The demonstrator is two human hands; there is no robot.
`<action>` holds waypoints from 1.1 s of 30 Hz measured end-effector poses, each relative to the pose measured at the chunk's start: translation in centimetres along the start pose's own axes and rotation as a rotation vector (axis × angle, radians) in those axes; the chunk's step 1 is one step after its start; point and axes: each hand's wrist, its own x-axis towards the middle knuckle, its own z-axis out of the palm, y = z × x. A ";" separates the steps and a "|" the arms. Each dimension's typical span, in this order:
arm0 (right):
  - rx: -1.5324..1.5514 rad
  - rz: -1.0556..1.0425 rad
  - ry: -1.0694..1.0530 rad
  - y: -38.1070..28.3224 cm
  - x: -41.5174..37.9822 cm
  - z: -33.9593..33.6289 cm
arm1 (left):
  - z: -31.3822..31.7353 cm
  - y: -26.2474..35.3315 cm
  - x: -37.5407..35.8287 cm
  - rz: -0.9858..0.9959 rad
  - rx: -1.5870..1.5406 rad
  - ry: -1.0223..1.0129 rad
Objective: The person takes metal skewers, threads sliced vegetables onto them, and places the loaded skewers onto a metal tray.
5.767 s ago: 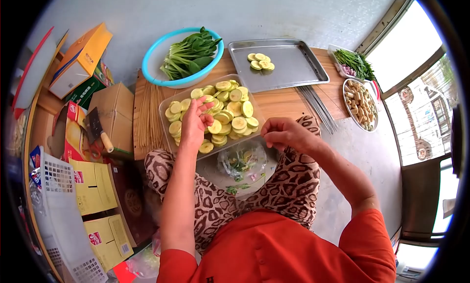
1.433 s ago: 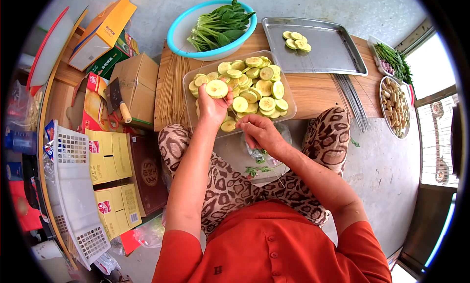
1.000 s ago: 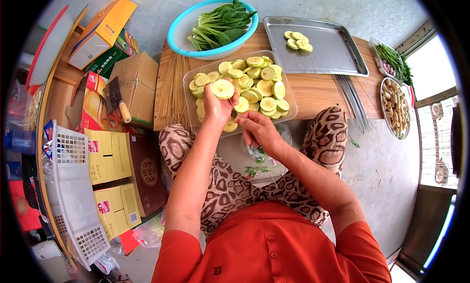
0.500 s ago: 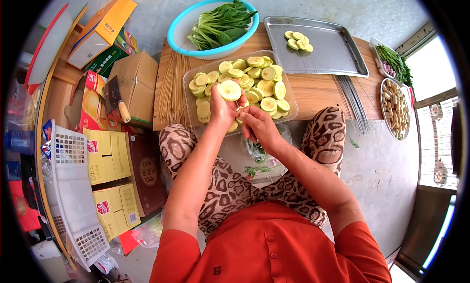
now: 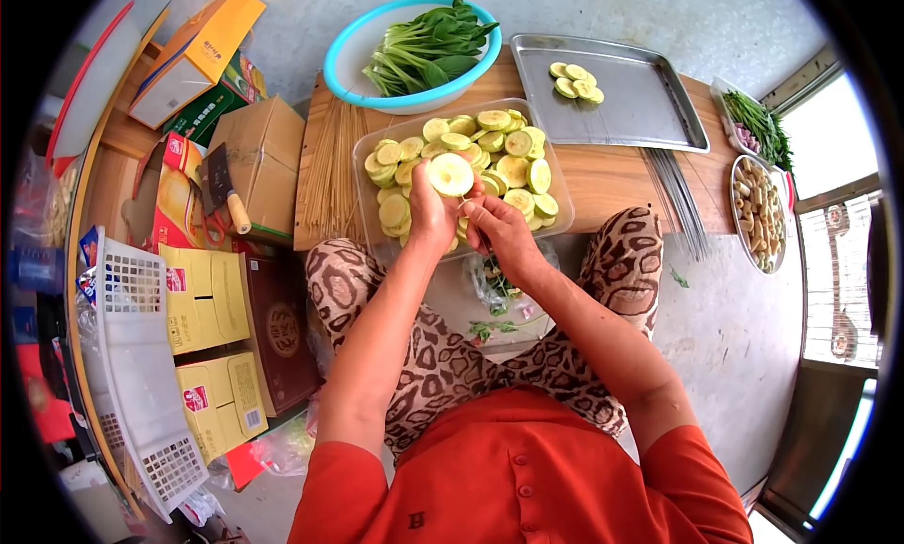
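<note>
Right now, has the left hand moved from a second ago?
Yes, to the right: the left hand, holding a pale green slice, is now farther from the clear tub's left rim.

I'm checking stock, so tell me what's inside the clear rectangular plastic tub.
The tub holds heaped round, pale-yellow slices with green rims. The left hand and right hand hide some; whatever lies beneath the top slices is covered.
</note>
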 end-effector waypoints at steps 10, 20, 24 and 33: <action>-0.011 -0.005 -0.010 -0.5 -0.6 -0.2 | 0.3 -0.5 -0.3 -0.021 0.030 0.048; 0.088 0.016 0.149 -1.8 -0.9 -2.6 | -4.2 2.8 1.1 0.118 0.471 0.233; 0.107 -0.007 0.133 -2.5 -1.6 -3.6 | -6.1 4.5 0.4 0.196 0.501 0.333; 0.095 -0.025 0.135 -2.9 -2.6 -4.6 | -9.7 5.2 0.5 0.190 1.309 0.468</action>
